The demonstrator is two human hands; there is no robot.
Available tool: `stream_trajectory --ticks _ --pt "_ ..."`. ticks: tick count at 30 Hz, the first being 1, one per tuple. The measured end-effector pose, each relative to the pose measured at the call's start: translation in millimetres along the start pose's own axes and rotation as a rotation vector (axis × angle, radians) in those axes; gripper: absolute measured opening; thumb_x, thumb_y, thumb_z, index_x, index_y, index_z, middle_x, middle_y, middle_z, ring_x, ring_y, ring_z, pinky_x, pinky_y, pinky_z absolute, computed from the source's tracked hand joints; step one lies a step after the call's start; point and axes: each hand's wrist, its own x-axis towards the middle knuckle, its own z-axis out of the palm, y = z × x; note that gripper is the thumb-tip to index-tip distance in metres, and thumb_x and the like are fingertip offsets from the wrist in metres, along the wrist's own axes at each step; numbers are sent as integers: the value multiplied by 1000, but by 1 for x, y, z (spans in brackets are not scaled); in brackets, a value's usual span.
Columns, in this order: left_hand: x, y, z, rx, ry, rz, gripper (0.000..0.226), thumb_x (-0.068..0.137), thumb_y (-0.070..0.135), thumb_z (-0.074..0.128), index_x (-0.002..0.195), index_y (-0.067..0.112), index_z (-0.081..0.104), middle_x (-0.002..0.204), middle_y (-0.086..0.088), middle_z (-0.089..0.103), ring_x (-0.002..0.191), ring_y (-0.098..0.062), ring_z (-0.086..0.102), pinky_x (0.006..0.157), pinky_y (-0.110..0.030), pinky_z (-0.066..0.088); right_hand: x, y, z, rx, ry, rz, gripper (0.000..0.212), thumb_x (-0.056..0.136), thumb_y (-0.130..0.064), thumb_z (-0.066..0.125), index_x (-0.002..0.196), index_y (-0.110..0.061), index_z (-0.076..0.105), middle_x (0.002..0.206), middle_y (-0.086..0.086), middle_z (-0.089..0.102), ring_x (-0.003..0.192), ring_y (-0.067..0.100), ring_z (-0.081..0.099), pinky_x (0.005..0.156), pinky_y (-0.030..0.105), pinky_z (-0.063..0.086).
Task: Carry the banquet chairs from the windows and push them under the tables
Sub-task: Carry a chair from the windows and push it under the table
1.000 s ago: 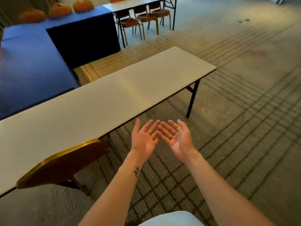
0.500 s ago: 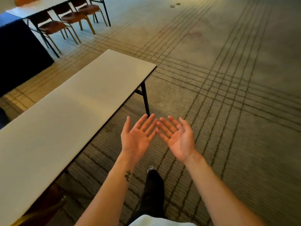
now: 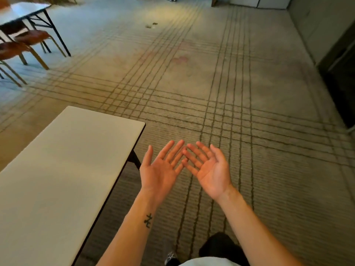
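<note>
Banquet chairs [image 3: 31, 36] upper left — well apart from left hand [image 3: 159, 174] and right hand [image 3: 212, 172], fingers [image 3: 172, 153] straight, empty.

Beige carpet [image 3: 192, 89], crossed by bands of dark lines, covers the whole floor, with faint reddish stains [image 3: 179, 59] near its middle. A grey wall [image 3: 317, 25] runs along the right, broken by a dark opening [image 3: 342, 89]. Pale panels [image 3: 259, 1] stand at the far end. A long white table [image 3: 57, 169] sits near left; further back, brown-seated chairs [image 3: 32, 35] stand under a second table [image 3: 21, 10] in cool bluish light.
</note>
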Motion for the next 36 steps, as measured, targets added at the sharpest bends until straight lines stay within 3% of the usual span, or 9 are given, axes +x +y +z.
stream_trajectory --ticks 9,18,26,36 --pt "204 35 44 10 27 -25 70 103 57 41 151 6 44 150 -21 53 140 -38 49 125 -51 23 189 -93 13 -11 17 -9 49 102 -37 48 140 -6 53 135 21 64 124 41 62 113 59 40" --pt "375 110 135 -9 44 48 67 103 56 38 151 10 46 150 -18 54 143 -33 46 125 -48 20 377 -212 90 -121 -158 87 60 96 -43 46 144 -7 51 138 21 62 122 41 60 104 56 45" --pt "517 193 135 -29 125 106 66 103 56 36 150 12 46 148 -19 55 146 -32 42 125 -49 20 539 -234 151 -234 -160 169 53 102 -45 40 141 -11 54 136 16 65 122 37 63 99 52 50" --pt "738 365 142 -53 25 43 66 104 57 34 152 14 45 150 -20 53 147 -35 39 126 -52 19 771 -264 285 -330 -88 94 54 105 -44 36 143 -10 52 136 17 65 123 39 62 102 53 48"
